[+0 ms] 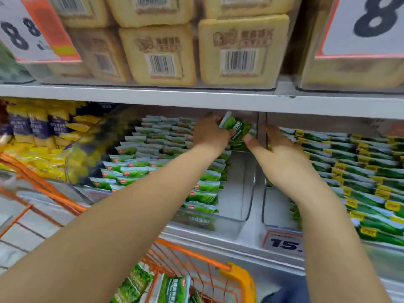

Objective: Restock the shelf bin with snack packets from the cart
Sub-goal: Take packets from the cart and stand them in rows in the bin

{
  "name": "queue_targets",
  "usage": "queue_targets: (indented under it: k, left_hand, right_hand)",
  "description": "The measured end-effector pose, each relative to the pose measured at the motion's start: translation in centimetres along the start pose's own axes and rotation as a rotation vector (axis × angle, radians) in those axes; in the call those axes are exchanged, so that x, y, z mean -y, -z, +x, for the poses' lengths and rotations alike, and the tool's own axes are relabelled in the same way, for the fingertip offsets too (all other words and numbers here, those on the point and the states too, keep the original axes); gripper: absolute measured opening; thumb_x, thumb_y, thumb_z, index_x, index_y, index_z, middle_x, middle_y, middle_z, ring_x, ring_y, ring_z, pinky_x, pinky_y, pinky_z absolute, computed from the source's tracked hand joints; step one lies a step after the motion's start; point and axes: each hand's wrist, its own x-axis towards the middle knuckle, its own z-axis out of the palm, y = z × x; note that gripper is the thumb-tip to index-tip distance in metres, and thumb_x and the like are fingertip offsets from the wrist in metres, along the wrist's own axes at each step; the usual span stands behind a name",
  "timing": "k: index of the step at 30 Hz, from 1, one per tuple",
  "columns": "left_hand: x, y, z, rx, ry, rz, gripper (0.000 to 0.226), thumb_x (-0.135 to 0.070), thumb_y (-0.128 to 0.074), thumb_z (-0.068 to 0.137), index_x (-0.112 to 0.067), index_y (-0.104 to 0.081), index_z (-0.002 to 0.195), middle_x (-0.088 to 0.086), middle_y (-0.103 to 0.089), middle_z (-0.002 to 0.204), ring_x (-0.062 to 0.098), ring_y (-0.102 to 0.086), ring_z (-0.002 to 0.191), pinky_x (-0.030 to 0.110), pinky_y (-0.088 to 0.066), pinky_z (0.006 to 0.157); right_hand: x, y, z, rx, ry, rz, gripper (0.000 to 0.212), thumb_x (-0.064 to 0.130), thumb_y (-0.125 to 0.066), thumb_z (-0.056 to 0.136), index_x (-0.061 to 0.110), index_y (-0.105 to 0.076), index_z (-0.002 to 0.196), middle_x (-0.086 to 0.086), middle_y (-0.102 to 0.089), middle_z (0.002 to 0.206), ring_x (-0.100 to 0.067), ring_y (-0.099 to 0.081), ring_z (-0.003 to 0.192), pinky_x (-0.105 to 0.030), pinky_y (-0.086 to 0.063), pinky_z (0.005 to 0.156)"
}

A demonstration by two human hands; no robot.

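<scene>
The packet (235, 127) is pinched in the left hand (211, 133) at the bin's (236, 193) back right corner, tight under the shelf edge (196, 99). The right hand (277, 147) lies open-fingered against the divider (262, 127). Bare floor shows beside the packet rows (161, 149); the cart (196, 274) stands below.

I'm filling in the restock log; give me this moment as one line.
stage: placing | left hand: grips green packet at back of bin | right hand: open, at divider | cart: packets remain
</scene>
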Motion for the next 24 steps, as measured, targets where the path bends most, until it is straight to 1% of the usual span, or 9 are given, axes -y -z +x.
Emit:
queue_targets:
  k: [2, 5, 8, 10, 12, 15, 19, 21, 24]
  left_hand:
    - [0.4, -1.1, 0.7, -0.026, -0.080, 0.074, 0.030, -0.029, -0.067, 0.088, -0.010, -0.064, 0.112, 0.010, -0.065, 0.113, 0.026, -0.060, 0.101, 0.022, -0.032, 0.063]
    - [1.3, -2.1, 1.3, -0.067, -0.192, 0.149, 0.029, -0.021, -0.065, 0.088, -0.013, -0.063, 0.116, 0.010, -0.066, 0.115, 0.029, -0.061, 0.103, 0.029, -0.044, 0.072]
    - [1.5, -2.4, 1.7, -0.082, -0.274, 0.261, 0.027, -0.021, -0.061, 0.090, -0.014, -0.063, 0.115, 0.013, -0.068, 0.110, 0.032, -0.062, 0.101, 0.033, -0.046, 0.071]
    - [1.5, -2.2, 1.9, -0.058, -0.336, 0.339, 0.026, -0.021, -0.060, 0.091, -0.015, -0.062, 0.116, 0.013, -0.068, 0.109, 0.032, -0.062, 0.101, 0.034, -0.047, 0.072]
    - [1.0, -1.8, 2.0, -0.010, -0.372, 0.430, 0.027, -0.016, -0.059, 0.091, -0.014, -0.062, 0.117, 0.013, -0.067, 0.113, 0.032, -0.061, 0.104, 0.035, -0.047, 0.076]
    - [0.0, -1.7, 2.4, 0.065, -0.431, 0.603, 0.024, -0.008, -0.056, 0.089, -0.012, -0.064, 0.112, 0.012, -0.067, 0.110, 0.030, -0.062, 0.104, 0.031, -0.041, 0.073]
    - [-0.5, -3.2, 2.4, 0.169, -0.386, 0.668, 0.023, -0.010, -0.048, 0.096, -0.008, -0.062, 0.115, 0.011, -0.063, 0.120, 0.026, -0.059, 0.111, 0.030, -0.042, 0.081]
    - [-0.1, -4.0, 2.5, 0.181, -0.332, 0.652, 0.030, -0.012, -0.045, 0.099, -0.008, -0.053, 0.127, 0.011, -0.057, 0.129, 0.026, -0.055, 0.117, 0.030, -0.043, 0.086]
    - [0.1, -4.2, 2.8, 0.140, -0.318, 0.679, 0.054, -0.015, -0.056, 0.092, -0.014, -0.036, 0.143, 0.012, -0.041, 0.141, 0.030, -0.042, 0.128, 0.037, -0.038, 0.098]
  right_hand:
    - [-0.1, 0.3, 0.6, 0.010, -0.014, 0.021, 0.046, 0.053, -0.039, 0.095, 0.027, -0.043, 0.133, -0.003, -0.058, 0.116, -0.025, -0.050, 0.095, -0.032, -0.041, 0.074]
    - [-0.2, 0.3, 1.3, 0.001, -0.026, -0.021, 0.051, 0.054, -0.038, 0.095, 0.028, -0.038, 0.139, -0.008, -0.059, 0.117, -0.022, -0.046, 0.085, -0.033, -0.043, 0.073]
    - [-0.4, -0.2, 1.8, -0.015, -0.038, -0.043, 0.057, 0.054, -0.040, 0.095, 0.030, -0.029, 0.146, -0.010, -0.059, 0.121, -0.029, -0.054, 0.093, -0.033, -0.045, 0.075]
    - [-0.4, -0.4, 1.9, -0.028, -0.038, -0.025, 0.053, 0.053, -0.040, 0.095, 0.032, -0.032, 0.143, -0.011, -0.060, 0.118, -0.031, -0.056, 0.096, -0.035, -0.047, 0.076]
    - [-0.4, -0.5, 2.1, -0.041, -0.044, -0.015, 0.049, 0.052, -0.041, 0.095, 0.033, -0.034, 0.140, -0.012, -0.060, 0.115, -0.030, -0.054, 0.089, -0.036, -0.047, 0.076]
    - [-0.5, -0.8, 2.3, -0.051, -0.057, -0.040, 0.050, 0.050, -0.042, 0.095, 0.032, -0.034, 0.140, -0.012, -0.061, 0.111, -0.029, -0.051, 0.083, -0.034, -0.043, 0.069]
    - [-0.4, -0.8, 2.3, -0.057, -0.067, -0.045, 0.052, 0.052, -0.043, 0.094, 0.031, -0.034, 0.141, -0.012, -0.061, 0.117, -0.032, -0.056, 0.098, -0.033, -0.041, 0.071]
    - [-0.3, -0.7, 2.2, -0.060, -0.066, -0.039, 0.050, 0.052, -0.044, 0.094, 0.031, -0.035, 0.139, -0.012, -0.061, 0.112, -0.031, -0.054, 0.090, -0.033, -0.043, 0.072]
    - [-0.2, -0.7, 2.2, -0.053, -0.068, -0.049, 0.049, 0.051, -0.044, 0.094, 0.033, -0.035, 0.138, -0.010, -0.056, 0.098, -0.026, -0.046, 0.078, -0.033, -0.042, 0.069]
